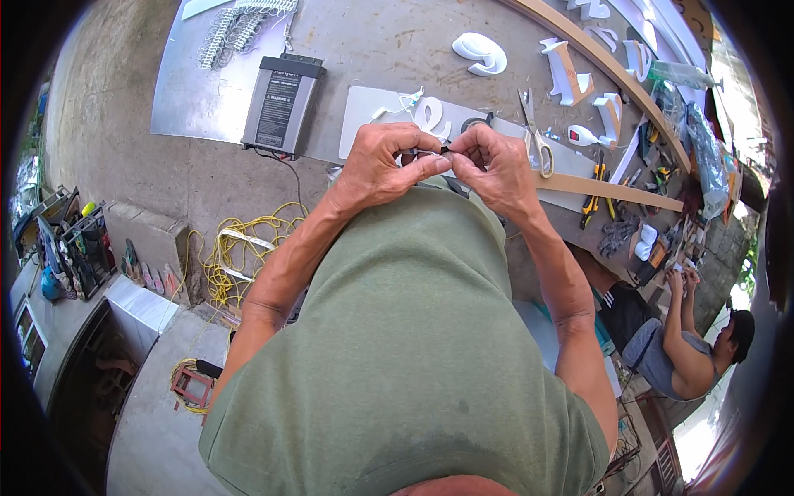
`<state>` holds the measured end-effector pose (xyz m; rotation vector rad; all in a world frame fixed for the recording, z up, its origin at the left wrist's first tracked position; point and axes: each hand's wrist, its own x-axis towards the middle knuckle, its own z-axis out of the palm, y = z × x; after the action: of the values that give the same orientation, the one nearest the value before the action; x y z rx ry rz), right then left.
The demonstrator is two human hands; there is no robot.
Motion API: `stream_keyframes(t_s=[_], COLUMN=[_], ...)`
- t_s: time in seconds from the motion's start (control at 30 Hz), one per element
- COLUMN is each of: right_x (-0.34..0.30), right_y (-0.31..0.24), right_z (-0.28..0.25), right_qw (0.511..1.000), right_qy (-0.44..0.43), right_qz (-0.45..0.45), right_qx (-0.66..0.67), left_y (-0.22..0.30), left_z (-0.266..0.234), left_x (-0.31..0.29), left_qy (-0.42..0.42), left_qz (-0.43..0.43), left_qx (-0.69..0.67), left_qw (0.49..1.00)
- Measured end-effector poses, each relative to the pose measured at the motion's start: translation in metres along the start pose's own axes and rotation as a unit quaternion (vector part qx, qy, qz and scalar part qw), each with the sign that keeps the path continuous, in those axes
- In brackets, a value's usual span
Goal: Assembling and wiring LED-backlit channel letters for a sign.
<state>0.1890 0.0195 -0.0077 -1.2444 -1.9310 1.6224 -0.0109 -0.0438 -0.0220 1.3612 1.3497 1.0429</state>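
Both hands meet over the near edge of the metal-topped table (pixel 364 70). My left hand (pixel 389 165) is closed in a pinch on a thin pale wire (pixel 428 153). Opposite it, my right hand (pixel 495 169) pinches a small black piece (pixel 447 150) where the fingertips come together; its exact kind is too small to tell. Just beyond the fingers, a white letter shape (pixel 432 114) lies on a pale sheet (pixel 364 107), with a small white light module (pixel 409 99) beside it. Scissors (pixel 538 136) lie to the right of my right hand.
A grey power supply (pixel 285 103) and strings of light modules (pixel 240 33) lie left. Several white letters (pixel 480 54) and pliers (pixel 592 194) lie right, beside a long brown strip (pixel 612 190). Yellow cord (pixel 223 256) tangles on the floor. Another person (pixel 678 347) works at right.
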Motion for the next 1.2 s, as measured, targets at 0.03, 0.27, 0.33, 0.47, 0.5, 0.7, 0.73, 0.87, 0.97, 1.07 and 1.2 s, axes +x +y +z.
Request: stream_keyframes(t_s=[0.03,0.27,0.33,0.47,0.5,0.7,0.73,0.87,0.97,1.07,1.2], right_x=[-0.002,-0.006,-0.007,-0.002,-0.001,0.002,0.002,0.002,0.002,0.004,0.006], right_y=[-0.001,-0.005,-0.010,-0.009,-0.010,-0.005,-0.003,-0.001,0.001,0.002,0.003], right_z=[0.000,0.013,0.016,0.008,0.008,0.006,0.006,0.004,0.004,0.003,0.005], right_qw=[0.999,0.994,0.983,0.968,0.953,0.930,0.925,0.924,0.925,0.918,0.917], right_qy=[0.000,0.071,0.133,0.100,0.098,0.105,0.112,0.108,0.114,0.115,0.110], right_qz=[-0.009,-0.085,-0.109,-0.217,-0.259,-0.297,-0.304,-0.301,-0.298,-0.309,-0.314], right_qx=[-0.034,-0.008,0.062,-0.079,-0.123,-0.192,-0.198,-0.208,-0.208,-0.219,-0.221], left_y=[0.001,-0.011,-0.008,-0.006,-0.007,0.001,0.003,0.010,0.011,0.012,0.011], left_z=[0.000,0.000,-0.001,-0.005,-0.004,-0.009,-0.008,-0.015,-0.013,-0.012,-0.008], left_x=[0.000,-0.001,0.000,0.002,0.002,0.003,0.003,0.003,0.003,0.002,0.001], left_qy=[-0.009,-0.016,-0.005,-0.012,-0.011,-0.025,-0.004,-0.033,-0.026,-0.018,0.005], left_qz=[-0.023,-0.135,-0.162,-0.182,-0.174,-0.207,-0.195,-0.190,-0.196,-0.206,-0.136], left_qx=[-0.006,-0.132,-0.199,-0.212,-0.217,-0.192,-0.182,-0.132,-0.139,-0.110,-0.034], left_qw=[1.000,0.982,0.966,0.960,0.961,0.959,0.964,0.972,0.970,0.972,0.990])
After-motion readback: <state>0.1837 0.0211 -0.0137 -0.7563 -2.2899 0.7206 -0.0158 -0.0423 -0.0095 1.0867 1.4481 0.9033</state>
